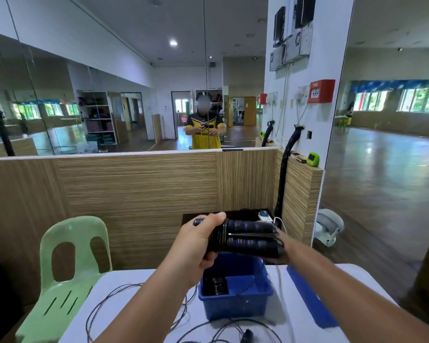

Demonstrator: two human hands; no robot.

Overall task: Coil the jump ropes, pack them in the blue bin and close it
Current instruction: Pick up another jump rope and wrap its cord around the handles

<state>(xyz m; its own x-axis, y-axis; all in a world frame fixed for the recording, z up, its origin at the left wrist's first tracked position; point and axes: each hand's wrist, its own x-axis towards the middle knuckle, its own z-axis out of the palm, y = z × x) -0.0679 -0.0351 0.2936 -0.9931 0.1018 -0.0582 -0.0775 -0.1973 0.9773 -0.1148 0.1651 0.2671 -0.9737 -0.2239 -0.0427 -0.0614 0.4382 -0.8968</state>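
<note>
- The jump rope [250, 237] is mid-frame, directly above the open blue bin [235, 297]. Its two handles lie side by side, long axis left to right.
- The left hand [198, 241] clenches the wound end.
- The right hand [286, 246] meets the other end; its fingers are hidden, so I cannot tell its grip.
- Judged from here, the drop is straight down.
- Loose ropes [104, 303] lie on the table [124, 318] at lower left.

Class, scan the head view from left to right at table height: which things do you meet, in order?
Green chair → blue bin → blue lid → white fan on the floor.
</note>
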